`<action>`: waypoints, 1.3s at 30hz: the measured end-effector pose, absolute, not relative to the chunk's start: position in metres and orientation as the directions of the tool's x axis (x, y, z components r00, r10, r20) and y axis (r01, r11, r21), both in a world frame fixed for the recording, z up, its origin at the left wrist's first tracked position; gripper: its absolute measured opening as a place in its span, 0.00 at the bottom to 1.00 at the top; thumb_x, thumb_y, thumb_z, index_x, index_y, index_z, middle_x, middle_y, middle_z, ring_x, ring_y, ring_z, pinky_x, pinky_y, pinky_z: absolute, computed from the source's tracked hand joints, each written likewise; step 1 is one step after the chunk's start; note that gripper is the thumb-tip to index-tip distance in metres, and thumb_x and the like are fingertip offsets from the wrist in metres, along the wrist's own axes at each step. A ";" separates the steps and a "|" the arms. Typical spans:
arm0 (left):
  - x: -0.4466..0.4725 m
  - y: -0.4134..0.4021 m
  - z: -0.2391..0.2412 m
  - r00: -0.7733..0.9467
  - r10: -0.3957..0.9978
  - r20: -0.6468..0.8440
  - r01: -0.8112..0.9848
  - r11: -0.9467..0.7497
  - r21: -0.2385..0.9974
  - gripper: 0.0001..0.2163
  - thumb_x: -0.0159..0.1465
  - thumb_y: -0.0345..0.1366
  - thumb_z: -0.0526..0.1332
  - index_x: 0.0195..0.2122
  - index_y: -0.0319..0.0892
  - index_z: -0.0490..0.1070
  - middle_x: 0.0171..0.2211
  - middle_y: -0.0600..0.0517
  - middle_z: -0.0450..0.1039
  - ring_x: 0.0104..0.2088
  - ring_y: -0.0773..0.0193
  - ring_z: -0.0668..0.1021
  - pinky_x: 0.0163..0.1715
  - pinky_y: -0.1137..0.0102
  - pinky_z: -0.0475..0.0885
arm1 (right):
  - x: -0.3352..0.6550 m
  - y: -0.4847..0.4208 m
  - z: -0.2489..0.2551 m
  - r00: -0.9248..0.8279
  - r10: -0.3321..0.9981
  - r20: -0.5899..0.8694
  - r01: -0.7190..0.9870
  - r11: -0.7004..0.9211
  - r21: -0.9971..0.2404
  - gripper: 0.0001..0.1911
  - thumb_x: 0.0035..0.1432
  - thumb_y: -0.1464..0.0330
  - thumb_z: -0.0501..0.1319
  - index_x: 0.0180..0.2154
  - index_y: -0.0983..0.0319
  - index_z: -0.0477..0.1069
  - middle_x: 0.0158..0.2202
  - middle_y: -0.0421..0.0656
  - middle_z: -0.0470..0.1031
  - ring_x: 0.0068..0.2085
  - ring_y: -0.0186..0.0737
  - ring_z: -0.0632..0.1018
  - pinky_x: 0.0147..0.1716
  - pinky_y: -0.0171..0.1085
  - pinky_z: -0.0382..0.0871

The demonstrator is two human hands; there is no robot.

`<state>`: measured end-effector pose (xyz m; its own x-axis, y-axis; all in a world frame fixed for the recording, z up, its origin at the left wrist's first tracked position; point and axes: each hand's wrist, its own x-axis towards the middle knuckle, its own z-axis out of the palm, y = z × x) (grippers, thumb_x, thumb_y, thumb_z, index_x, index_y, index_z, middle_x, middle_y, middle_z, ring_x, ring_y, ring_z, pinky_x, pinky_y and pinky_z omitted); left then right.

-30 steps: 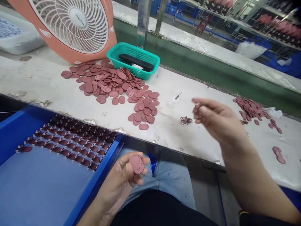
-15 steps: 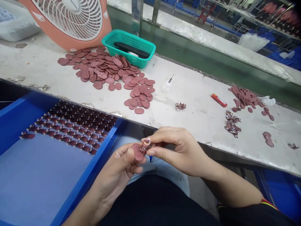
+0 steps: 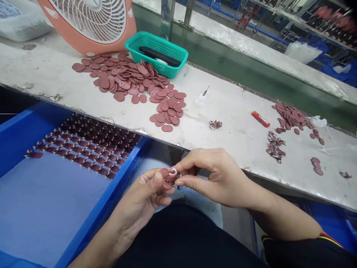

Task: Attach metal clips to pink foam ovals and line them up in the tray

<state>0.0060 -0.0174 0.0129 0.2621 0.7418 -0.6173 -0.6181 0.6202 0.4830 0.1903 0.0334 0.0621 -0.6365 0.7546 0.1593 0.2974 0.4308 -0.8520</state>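
Over my lap, my left hand (image 3: 150, 190) pinches a flat reddish-brown oval disc (image 3: 166, 183) between thumb and fingers. My right hand (image 3: 212, 175) grips a small painted figurine (image 3: 175, 175) with thumb and index finger, right against the disc's face. Fine details of the figurine are too small to make out. Beyond my hands, a heap of similar oval discs (image 3: 125, 80) lies on the white worktable (image 3: 228, 108). One small clump of figurine parts (image 3: 215, 124) sits nearer the table's edge.
A blue tray (image 3: 92, 219) at left holds rows of figurines on discs (image 3: 83, 149). On the table stand an orange fan (image 3: 67, 33), a green basket (image 3: 156, 56), a needle-tipped bottle (image 3: 204, 96), a red tube (image 3: 260, 119), more figurines (image 3: 275, 147) and discs (image 3: 292, 115).
The figurine has tilted and now lies closer over the disc, covering more of its face. Both hands stay together in nearly the same place. The view has shifted slightly.
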 end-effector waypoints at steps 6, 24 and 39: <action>0.004 -0.018 0.010 0.314 0.726 -0.612 -0.635 0.640 0.432 0.16 0.42 0.45 0.79 0.25 0.42 0.82 0.20 0.57 0.78 0.21 0.72 0.79 0.18 0.82 0.76 | 0.190 0.037 0.066 -0.695 0.691 0.199 0.285 0.519 -0.806 0.06 0.60 0.73 0.68 0.40 0.69 0.78 0.32 0.41 0.81 0.32 0.29 0.77 0.35 0.28 0.70; 0.009 -0.019 0.006 0.389 0.741 -0.547 -0.602 0.654 0.459 0.13 0.45 0.43 0.79 0.26 0.41 0.83 0.20 0.56 0.75 0.20 0.75 0.74 0.20 0.84 0.74 | 0.192 0.030 0.067 -0.744 0.612 0.267 0.244 0.622 -0.744 0.03 0.61 0.76 0.65 0.39 0.67 0.77 0.33 0.46 0.81 0.35 0.36 0.78 0.39 0.34 0.73; 0.011 -0.020 0.004 0.380 0.699 -0.606 -0.572 0.692 0.440 0.17 0.42 0.45 0.80 0.25 0.38 0.81 0.20 0.56 0.72 0.21 0.75 0.71 0.20 0.83 0.69 | 0.193 0.027 0.059 -0.730 0.632 0.259 0.258 0.606 -0.752 0.05 0.61 0.76 0.66 0.39 0.63 0.76 0.33 0.43 0.81 0.34 0.36 0.78 0.37 0.35 0.74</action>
